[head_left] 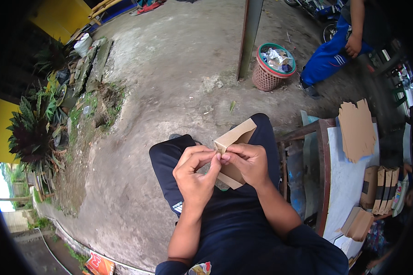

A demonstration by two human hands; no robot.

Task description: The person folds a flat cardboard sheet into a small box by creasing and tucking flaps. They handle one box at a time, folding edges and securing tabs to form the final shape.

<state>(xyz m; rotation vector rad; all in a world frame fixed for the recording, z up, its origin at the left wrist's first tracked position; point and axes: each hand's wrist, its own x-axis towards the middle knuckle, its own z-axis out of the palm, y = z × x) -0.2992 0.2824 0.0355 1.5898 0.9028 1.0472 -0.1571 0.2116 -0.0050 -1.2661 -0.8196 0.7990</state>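
Observation:
A partly folded brown cardboard box (237,133) rests over my lap, its side flaps standing up at an angle. My left hand (195,173) is closed, thumb and fingertips pinched together at the box's near-left corner. Beside it my right hand (250,165) grips the same corner, thumb and fingers on the cardboard edge. The fingertips of both hands meet there, and they hide the exact fold between them. Part of the box's lower flap shows below my right hand.
To my right, a white-topped table (342,183) carries flat cardboard sheets (357,130) and several folded cardboard boxes (384,190). Ahead stand a metal post (249,39), a full waste basket (267,78) and a person in blue trousers (328,59). Potted plants (32,133) line the left.

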